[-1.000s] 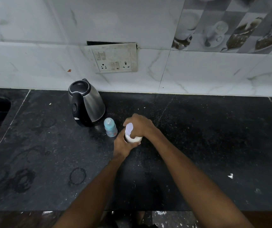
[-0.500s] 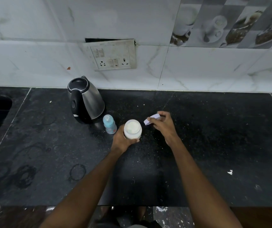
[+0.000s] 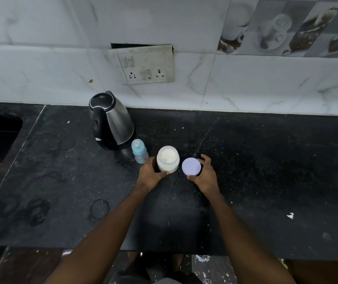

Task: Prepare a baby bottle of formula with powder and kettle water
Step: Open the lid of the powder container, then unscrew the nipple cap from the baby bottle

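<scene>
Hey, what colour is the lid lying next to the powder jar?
Pale lilac; the lid shows best in the head view, under the right hand.

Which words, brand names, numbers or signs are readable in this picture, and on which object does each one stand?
None can be read.
Baby bottle: pale marks, blurred.
Kettle: small white mark near the base, too small to read.
Powder jar and its lid: no print visible.
Socket plate: only switches and holes.
</scene>
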A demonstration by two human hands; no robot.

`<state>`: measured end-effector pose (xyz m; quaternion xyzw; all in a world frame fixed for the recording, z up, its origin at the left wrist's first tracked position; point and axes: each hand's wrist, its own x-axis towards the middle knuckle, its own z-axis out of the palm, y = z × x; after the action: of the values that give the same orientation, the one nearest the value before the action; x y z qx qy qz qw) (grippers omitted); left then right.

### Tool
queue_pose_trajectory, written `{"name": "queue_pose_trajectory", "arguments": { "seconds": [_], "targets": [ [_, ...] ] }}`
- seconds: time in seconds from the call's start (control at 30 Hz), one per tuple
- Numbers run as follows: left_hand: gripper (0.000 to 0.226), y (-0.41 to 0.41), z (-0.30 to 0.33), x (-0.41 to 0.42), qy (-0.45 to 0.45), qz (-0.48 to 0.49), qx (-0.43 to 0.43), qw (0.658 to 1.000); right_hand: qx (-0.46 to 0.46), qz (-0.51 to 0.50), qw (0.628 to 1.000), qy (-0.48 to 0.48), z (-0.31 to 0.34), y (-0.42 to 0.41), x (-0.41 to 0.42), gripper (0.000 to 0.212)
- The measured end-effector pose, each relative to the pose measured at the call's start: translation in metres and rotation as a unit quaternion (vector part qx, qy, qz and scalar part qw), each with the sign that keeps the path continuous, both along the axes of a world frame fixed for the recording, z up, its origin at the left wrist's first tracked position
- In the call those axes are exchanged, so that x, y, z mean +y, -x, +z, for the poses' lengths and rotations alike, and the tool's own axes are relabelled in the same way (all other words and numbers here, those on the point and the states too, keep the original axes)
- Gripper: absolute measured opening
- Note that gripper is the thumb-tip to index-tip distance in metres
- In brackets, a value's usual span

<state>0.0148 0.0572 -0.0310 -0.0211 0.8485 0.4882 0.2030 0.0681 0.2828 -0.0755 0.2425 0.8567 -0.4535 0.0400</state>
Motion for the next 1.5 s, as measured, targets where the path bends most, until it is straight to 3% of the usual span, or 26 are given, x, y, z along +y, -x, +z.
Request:
{"name": "queue_pose_trajectory", "arguments": {
  "seconds": [0.2,0.3,0.43,0.5,0.57,0.63,0.7,0.8,0.93,1.07,1.37,1.5],
  "targets": [
    [0.046,-0.003,-0.002,-0.007,0.040,0.032,0.014,0.999,0.003,0.023,0.999,0.032,0.002,0.001,-0.002,0.122],
    [0.031,-0.004,0.000,-0.012,0.033,0.090,0.022,0.995,0.067,-0.028,0.997,0.040,0.020,0.010,-0.012,0.097],
    [0.013,-0.003,0.005,-0.023,0.013,0.201,0.055,0.978,0.252,-0.148,0.956,0.033,0.077,0.044,-0.041,0.053],
    [0.013,0.000,0.006,-0.029,-0.001,0.248,0.076,0.966,0.316,-0.135,0.939,0.021,0.107,0.066,-0.061,0.044],
    [0.026,0.006,0.005,-0.036,0.001,0.262,0.085,0.961,0.327,-0.051,0.943,-0.015,0.127,0.087,-0.084,0.039],
    [0.045,0.017,-0.001,-0.044,0.001,0.257,0.077,0.963,0.277,0.086,0.957,-0.021,0.134,0.106,-0.106,0.039],
    [0.071,0.026,-0.005,-0.050,0.000,0.224,0.058,0.973,0.169,0.216,0.962,-0.006,0.133,0.117,-0.126,0.044],
    [0.088,0.033,0.000,-0.052,-0.036,0.165,0.052,0.984,0.073,0.314,0.943,-0.084,0.121,0.122,-0.148,0.058],
    [0.063,0.039,0.000,-0.050,-0.053,0.142,0.063,0.986,0.001,0.316,0.937,-0.151,0.107,0.124,-0.166,0.069],
    [0.045,0.038,-0.003,-0.050,-0.044,0.166,0.076,0.982,-0.014,0.307,0.936,-0.170,0.109,0.126,-0.175,0.055],
    [0.055,0.017,-0.007,-0.078,-0.101,0.151,0.076,0.980,-0.022,0.295,0.945,-0.140,0.123,0.113,-0.183,0.045],
    [0.060,0.012,-0.009,-0.081,-0.107,0.157,0.058,0.980,-0.074,0.307,0.930,-0.191,0.127,0.112,-0.189,0.054]
  ]
}}
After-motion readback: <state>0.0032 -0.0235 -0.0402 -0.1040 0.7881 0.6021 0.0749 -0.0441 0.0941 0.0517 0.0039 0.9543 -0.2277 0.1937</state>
